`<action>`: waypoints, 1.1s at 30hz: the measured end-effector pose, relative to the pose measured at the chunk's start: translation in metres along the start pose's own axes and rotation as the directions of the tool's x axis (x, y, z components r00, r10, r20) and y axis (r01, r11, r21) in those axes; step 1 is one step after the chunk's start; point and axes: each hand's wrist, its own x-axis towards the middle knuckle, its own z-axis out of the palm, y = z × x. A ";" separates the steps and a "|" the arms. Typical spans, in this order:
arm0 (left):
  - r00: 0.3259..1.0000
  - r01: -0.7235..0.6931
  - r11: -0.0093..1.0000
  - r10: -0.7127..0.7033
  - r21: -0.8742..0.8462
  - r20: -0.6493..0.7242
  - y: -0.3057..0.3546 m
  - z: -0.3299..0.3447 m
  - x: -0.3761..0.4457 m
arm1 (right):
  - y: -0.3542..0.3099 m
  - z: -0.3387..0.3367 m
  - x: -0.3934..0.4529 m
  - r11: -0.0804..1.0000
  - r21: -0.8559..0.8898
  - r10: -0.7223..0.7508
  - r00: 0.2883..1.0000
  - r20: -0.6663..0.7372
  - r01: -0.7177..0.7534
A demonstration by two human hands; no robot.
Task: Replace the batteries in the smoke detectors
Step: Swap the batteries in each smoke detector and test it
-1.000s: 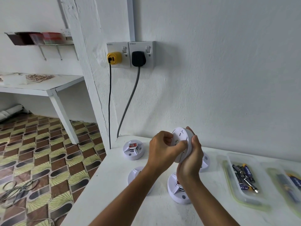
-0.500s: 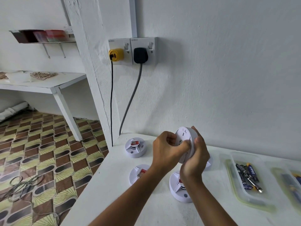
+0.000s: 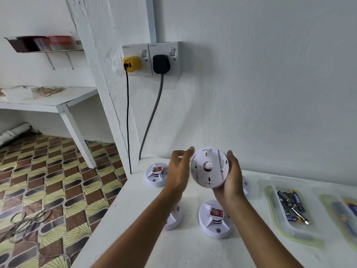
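Only the right hand (image 3: 230, 180) wraps the lifted smoke detector (image 3: 209, 167); the blurred left hand (image 3: 178, 169) is spread, touching nothing. It could slip onto the detector (image 3: 214, 219) below.

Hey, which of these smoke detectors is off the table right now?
The smoke detector held up in the right hand, flat back facing the camera. The others sit on the white table, like the near one with its red label.
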 end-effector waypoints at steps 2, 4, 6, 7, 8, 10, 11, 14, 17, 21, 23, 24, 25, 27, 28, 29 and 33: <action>0.940 0.284 0.937 -0.231 -0.204 0.251 0.001 -0.009 0.002 | -0.007 -0.004 0.000 0.976 0.045 0.211 0.974 0.080 -0.215; 0.836 0.487 0.801 -0.313 -0.348 0.450 0.000 -0.013 -0.004 | -0.009 -0.003 0.000 0.956 -0.040 0.294 0.955 0.040 -0.292; 0.809 0.543 0.724 -0.318 -0.424 0.493 -0.005 -0.012 -0.009 | -0.006 -0.004 0.003 0.925 -0.357 0.111 0.991 -0.080 -0.132; 0.808 0.551 0.697 -0.307 -0.459 0.503 -0.007 -0.011 -0.011 | -0.006 -0.006 0.003 0.830 -0.557 -0.111 0.989 -0.093 0.041; 0.809 0.551 0.675 -0.287 -0.490 0.513 -0.009 -0.011 -0.013 | -0.005 -0.008 0.003 0.655 -0.719 -0.360 0.932 -0.027 0.233; 0.814 0.550 0.642 -0.267 -0.535 0.516 -0.016 -0.013 -0.009 | -0.010 -0.007 -0.003 0.306 -0.819 -0.645 0.738 0.197 0.486; 0.821 0.544 0.637 -0.271 -0.546 0.503 -0.017 -0.014 -0.007 | -0.011 -0.006 -0.006 0.212 -0.797 -0.672 0.676 0.301 0.565; 0.828 0.544 0.619 -0.290 -0.567 0.479 -0.019 -0.013 -0.005 | -0.009 0.006 -0.016 0.137 -0.829 -0.448 0.781 0.436 0.542; 0.834 0.535 0.613 -0.273 -0.581 0.479 -0.012 -0.010 -0.011 | -0.007 0.010 -0.019 0.091 -0.894 -0.292 0.870 0.398 0.439; 0.857 0.498 0.666 -0.280 -0.555 0.433 -0.010 -0.008 -0.013 | -0.009 0.010 -0.019 0.292 -0.883 -0.304 0.911 0.278 0.367; 0.868 0.473 0.714 -0.278 -0.516 0.412 -0.010 -0.008 -0.013 | -0.012 0.011 -0.018 0.330 -0.881 -0.269 0.928 0.256 0.339; 0.873 0.462 0.737 -0.279 -0.493 0.401 -0.009 -0.009 -0.014 | -0.014 0.012 -0.018 0.356 -0.873 -0.245 0.935 0.256 0.333; 0.874 0.457 0.756 -0.284 -0.469 0.393 -0.008 -0.009 -0.015 | -0.017 0.012 -0.017 0.393 -0.860 -0.217 0.942 0.256 0.325; 0.875 0.445 0.789 -0.285 -0.422 0.390 -0.007 -0.010 -0.017 | -0.023 0.013 -0.017 0.457 -0.839 -0.157 0.955 0.252 0.296; 0.876 0.437 0.806 -0.282 -0.399 0.391 -0.006 -0.011 -0.018 | -0.025 0.012 -0.017 0.469 -0.836 -0.134 0.959 0.251 0.284; 0.877 0.428 0.819 -0.275 -0.381 0.394 -0.005 -0.012 -0.019 | -0.026 0.012 -0.017 0.471 -0.837 -0.117 0.960 0.253 0.278; 0.869 0.424 0.840 -0.273 -0.339 0.412 -0.004 -0.013 -0.023 | -0.024 0.008 -0.018 0.463 -0.843 -0.089 0.960 0.265 0.275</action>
